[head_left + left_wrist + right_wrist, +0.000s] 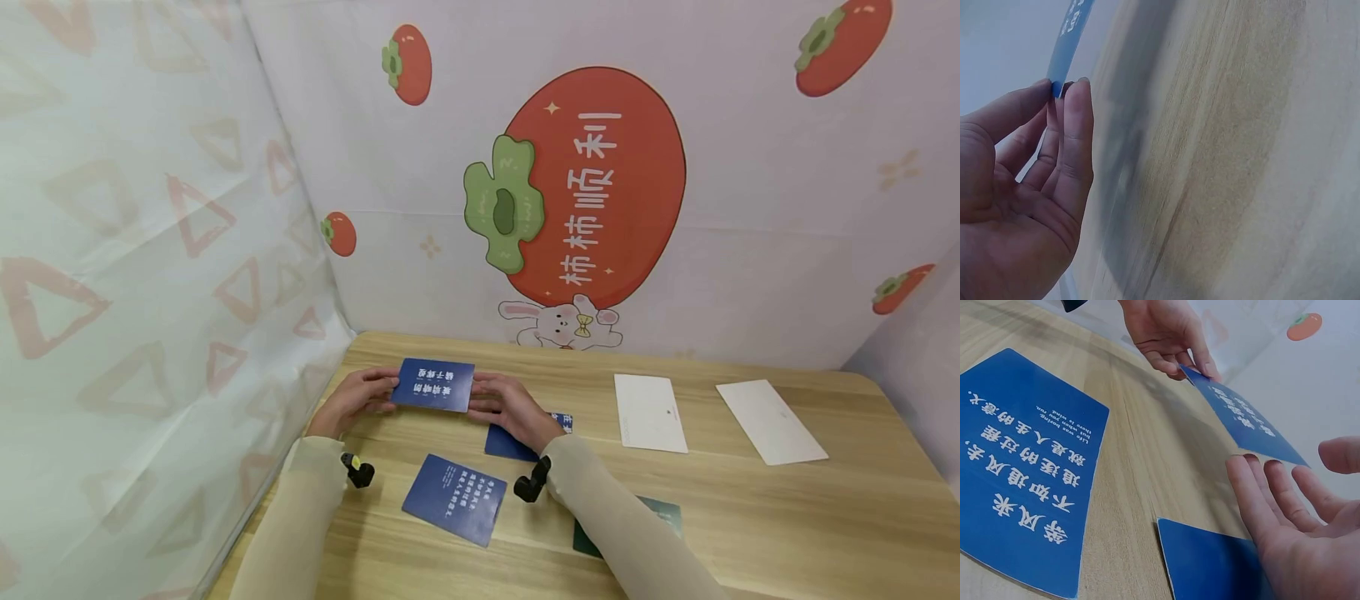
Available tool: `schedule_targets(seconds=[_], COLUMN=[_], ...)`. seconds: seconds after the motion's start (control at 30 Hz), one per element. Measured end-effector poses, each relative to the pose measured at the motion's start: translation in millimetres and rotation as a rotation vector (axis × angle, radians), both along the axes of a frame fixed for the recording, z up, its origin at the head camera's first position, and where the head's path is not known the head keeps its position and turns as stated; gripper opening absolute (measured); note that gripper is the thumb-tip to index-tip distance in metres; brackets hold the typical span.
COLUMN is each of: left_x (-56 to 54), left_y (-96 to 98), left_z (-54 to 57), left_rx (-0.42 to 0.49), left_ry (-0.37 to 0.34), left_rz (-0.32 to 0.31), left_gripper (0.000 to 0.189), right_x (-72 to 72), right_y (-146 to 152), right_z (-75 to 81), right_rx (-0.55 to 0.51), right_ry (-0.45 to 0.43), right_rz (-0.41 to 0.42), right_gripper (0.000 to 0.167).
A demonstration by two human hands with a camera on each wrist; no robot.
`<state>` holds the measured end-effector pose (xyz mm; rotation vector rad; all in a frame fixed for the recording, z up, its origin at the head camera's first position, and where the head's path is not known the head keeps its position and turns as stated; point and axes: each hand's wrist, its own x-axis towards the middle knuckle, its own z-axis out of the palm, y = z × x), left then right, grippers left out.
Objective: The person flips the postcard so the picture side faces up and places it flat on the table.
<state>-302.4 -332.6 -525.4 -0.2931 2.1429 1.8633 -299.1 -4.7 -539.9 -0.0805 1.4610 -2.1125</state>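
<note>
A blue card (433, 385) with white Chinese characters is held up above the table's far left part. My left hand (354, 402) pinches its left end between thumb and fingers, as the left wrist view shows at the card's lower tip. At the opposite end is my right hand (517, 410), its fingertips at the card's edge and its thumb apart from it in the right wrist view. Under the right hand lies a second blue card (1210, 562), partly hidden. Another blue card (456, 500) with several lines of white text lies nearer to me.
Two white cards (651, 412) (771, 422) lie on the right side of the wooden table (825, 525). A dark green card (663, 510) is partly covered by my right forearm. Printed cloth walls (420, 167) stand behind the table and along its left side.
</note>
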Motion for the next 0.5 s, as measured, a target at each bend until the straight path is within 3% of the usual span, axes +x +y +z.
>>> schedule_targets(seconds=[0.23,0.5], left_x=[3.6,10.1], left_y=[-2.8,-8.7], left_z=[-0.5,0.5], left_rx=[-0.021,-0.059], left_ry=[-0.005,-0.01], left_rz=[-0.071,-0.159], left_gripper=[0.041,0.056], right_x=[5.7,12.3], right_y=[-1,3], right_z=[3.4,6.2], right_rx=[0.012,0.056], right_ry=[-0.008,0.001], right_rz=[-0.003,0.035], right_gripper=[0.051,0.052])
